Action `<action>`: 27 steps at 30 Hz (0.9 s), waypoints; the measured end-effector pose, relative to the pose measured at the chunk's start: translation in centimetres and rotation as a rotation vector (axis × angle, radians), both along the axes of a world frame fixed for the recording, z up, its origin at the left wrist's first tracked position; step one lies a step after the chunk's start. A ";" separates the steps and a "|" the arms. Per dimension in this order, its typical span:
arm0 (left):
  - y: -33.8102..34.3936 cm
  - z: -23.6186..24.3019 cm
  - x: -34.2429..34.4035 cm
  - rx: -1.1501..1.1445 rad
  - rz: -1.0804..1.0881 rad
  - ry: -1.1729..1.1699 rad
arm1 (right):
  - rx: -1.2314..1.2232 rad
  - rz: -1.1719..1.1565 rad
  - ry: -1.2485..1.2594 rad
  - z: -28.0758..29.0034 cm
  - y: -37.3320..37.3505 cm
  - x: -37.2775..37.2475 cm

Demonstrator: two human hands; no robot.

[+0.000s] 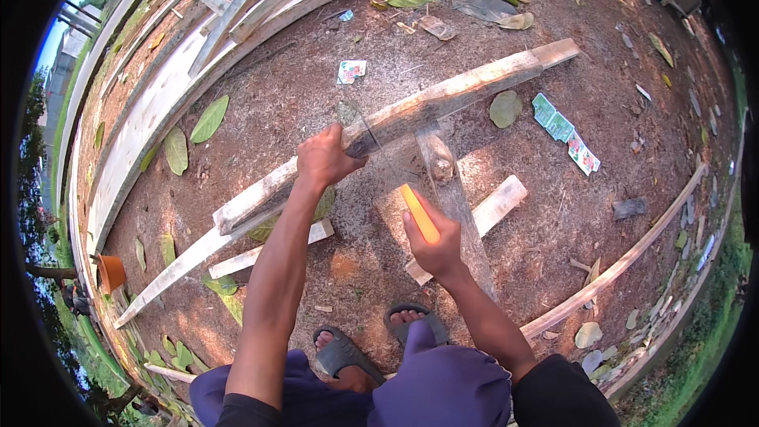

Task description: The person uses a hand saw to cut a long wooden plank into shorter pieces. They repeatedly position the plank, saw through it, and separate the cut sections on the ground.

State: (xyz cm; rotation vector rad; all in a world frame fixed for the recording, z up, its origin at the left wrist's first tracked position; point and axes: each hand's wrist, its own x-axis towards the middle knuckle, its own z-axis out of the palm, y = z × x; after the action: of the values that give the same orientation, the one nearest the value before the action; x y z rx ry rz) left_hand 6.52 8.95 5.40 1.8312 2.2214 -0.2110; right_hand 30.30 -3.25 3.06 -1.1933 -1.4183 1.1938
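Note:
A long weathered wooden beam (466, 88) lies slantwise across the ground in front of me. My left hand (326, 158) is closed over it near its middle, fingers wrapped round the far side. My right hand (436, 236) grips the orange handle (419, 213) of a handsaw. The saw's thin blade (368, 128) crosses the beam just right of my left hand; how deep it sits in the wood cannot be made out. Beneath the beam, a grey timber (458, 205) with a knot runs toward my feet.
Short wooden offcuts (500, 204) lie beside the grey timber. A long thin strip (621, 269) curves along the right. Dry leaves (506, 108) and torn printed packaging (555, 119) are scattered on the dirt. Planks (229, 24) lie at the far left, near an orange pot (111, 273).

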 end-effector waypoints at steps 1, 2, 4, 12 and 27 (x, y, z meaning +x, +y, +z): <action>0.1 -0.1 -0.1 -0.031 0.011 0.001 | 0.061 0.010 -0.050 -0.9 -3.5 2.8; -0.5 -0.7 0.0 -0.081 0.021 0.004 | 0.005 0.040 -0.083 -0.3 -6.9 5.6; -0.2 -0.9 0.2 -0.023 -0.013 0.012 | 0.009 0.051 -0.089 -0.1 -9.1 7.3; -0.6 -1.3 1.2 0.048 -0.025 0.028 | 0.001 -0.021 -0.018 1.6 7.6 -3.8; -0.4 -3.1 1.1 0.145 -0.027 -0.025 | 0.017 -0.026 0.000 2.6 9.1 -5.0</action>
State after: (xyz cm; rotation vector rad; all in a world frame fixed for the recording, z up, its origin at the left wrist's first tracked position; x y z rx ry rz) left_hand 7.65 8.51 2.28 1.9270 2.2491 -0.0318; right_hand 25.33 5.86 5.65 -1.1971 -1.4061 1.1617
